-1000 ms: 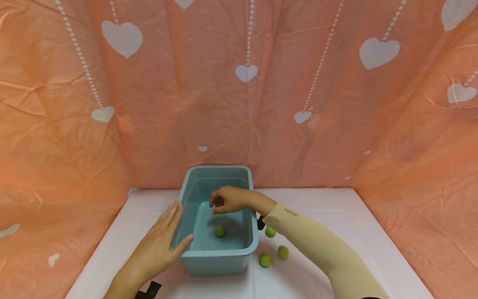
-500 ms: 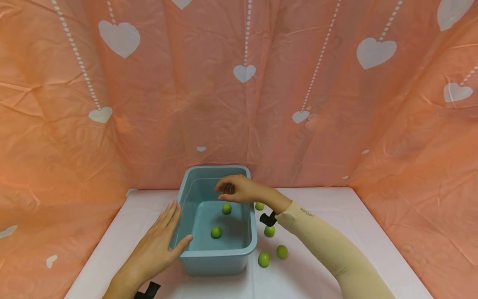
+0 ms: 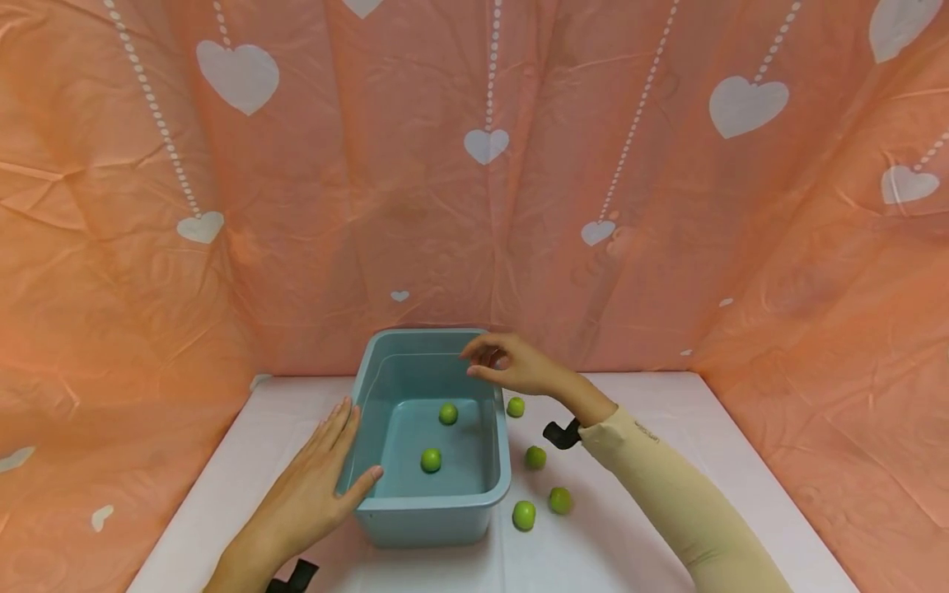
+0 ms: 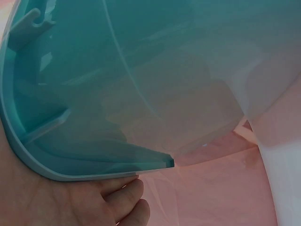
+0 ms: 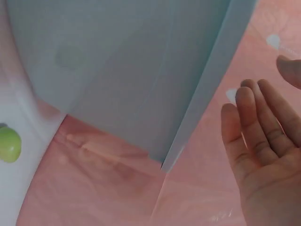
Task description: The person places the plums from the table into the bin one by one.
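Left hand [image 3: 315, 478] on plastic basin [image 3: 426, 527], right hand [image 3: 511, 362] over its rim

Left hand lies along the basin's left side, palm against the rim, fingers straight, thumb spread at the near corner. Right hand hangs over the far part of the right rim, fingers loosely bent, thumb apart from them, pinching nothing. Basin floor: a farther green fruit [image 3: 448, 413] and a nearer green fruit [image 3: 431, 460], apart. Right of basin, four more green fruits [image 3: 535, 457] on the white tabletop [image 3: 630, 543]. Beige sleeve [image 3: 682, 494] on right arm; orange heart-print sheet [image 3: 415, 198] behind.
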### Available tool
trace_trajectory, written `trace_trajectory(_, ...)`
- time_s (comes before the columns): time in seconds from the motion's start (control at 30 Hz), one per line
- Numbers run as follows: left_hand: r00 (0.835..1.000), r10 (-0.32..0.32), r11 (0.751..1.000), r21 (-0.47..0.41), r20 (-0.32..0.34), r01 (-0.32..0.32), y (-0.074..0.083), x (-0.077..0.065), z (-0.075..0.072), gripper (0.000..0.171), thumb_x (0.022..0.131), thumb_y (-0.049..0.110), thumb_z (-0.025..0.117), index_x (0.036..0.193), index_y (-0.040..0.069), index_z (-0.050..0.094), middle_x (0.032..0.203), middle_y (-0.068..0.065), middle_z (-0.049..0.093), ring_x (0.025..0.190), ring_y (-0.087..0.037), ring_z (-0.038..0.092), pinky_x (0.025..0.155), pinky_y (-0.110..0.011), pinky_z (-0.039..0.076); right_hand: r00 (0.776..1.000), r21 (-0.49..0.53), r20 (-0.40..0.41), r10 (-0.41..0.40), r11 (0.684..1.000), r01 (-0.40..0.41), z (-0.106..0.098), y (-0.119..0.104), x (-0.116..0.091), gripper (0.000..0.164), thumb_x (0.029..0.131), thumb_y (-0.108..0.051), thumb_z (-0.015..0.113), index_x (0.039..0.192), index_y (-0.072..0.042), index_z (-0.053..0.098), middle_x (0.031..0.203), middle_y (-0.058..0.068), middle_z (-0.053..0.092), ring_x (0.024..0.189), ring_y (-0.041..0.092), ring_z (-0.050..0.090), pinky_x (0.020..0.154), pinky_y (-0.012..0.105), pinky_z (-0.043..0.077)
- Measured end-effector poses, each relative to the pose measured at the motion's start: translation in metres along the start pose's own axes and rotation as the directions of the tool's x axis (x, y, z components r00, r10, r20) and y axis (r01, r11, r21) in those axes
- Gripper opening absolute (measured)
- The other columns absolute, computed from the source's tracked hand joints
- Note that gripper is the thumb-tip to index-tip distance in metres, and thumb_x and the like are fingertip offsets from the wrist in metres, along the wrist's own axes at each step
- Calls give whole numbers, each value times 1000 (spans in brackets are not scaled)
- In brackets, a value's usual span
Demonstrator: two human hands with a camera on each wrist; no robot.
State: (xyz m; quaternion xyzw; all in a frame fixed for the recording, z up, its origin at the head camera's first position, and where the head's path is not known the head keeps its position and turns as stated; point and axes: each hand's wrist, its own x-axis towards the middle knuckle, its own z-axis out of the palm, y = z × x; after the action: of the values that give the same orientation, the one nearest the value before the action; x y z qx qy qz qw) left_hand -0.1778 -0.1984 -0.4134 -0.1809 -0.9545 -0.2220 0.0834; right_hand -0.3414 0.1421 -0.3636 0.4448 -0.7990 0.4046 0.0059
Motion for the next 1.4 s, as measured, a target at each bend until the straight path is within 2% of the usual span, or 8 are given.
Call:
trace_trajectory(0.2,1000,-1,1000,-4,-6,1,1,-1,0,96,105,62,60,169,-1,27,177,-22,19,162,-46,20,124,-69,28,996,38,-78,-31,999,34,-6,13,-15,22,99,-4,77,121,-3,75,105,6,74,94,20,70,85,34,62)
trace_trajectory(0.37,1000,-1,1000,-9,-6,1,1,-1,0,95,105,61,59,169,-1,26,177,-22,19,162,-46,20,124,-69,27,993,38,-113,-18,999,23,-6,27,-29,24,100,-3,75,124,-4,74,107,5,73,96,20,69,86,31,61)
trace_trajectory(0.53,1000,1,1000,-7,-5,-1,2,0,1,95,105,61,59,169,-1,26,177,-22,19,162,-47,20,124,-70,28,985,73,-167,31,997,-19,-3,48,-44,23,100,-1,74,123,0,74,106,8,73,95,18,68,86,29,60)
trace_trajectory(0.77,1000,-6,1000,-4,7,6,2,0,1,95,106,62,58,170,0,25,177,-22,18,161,-48,20,124,-70,27,951,123,-284,122,988,-90,-5,73,-62,16,99,1,74,115,1,73,102,14,72,92,20,67,82,28,57)
trace_trajectory(0.93,1000,-7,1000,5,-5,7,2,0,0,95,105,62,60,169,0,27,177,-22,19,162,-46,20,123,-70,29,947,87,-260,186,982,-169,-3,91,-70,17,100,-5,76,116,0,73,101,10,73,91,20,66,84,30,58)
trace_trajectory(1.2,1000,-5,1000,3,-10,5,2,0,2,95,105,61,60,169,1,27,177,-21,19,162,-46,20,123,-70,29,930,57,-206,304,953,-299,11,124,-79,25,101,-16,77,118,3,73,97,3,71,91,16,65,87,32,57)
trace_trajectory(1.4,1000,-8,1000,9,-7,8,1,0,2,94,105,62,60,169,0,27,177,-21,18,162,-46,20,123,-70,29,932,39,-173,319,947,-317,21,143,-83,26,101,-13,76,119,5,73,95,3,71,90,16,64,86,31,55)
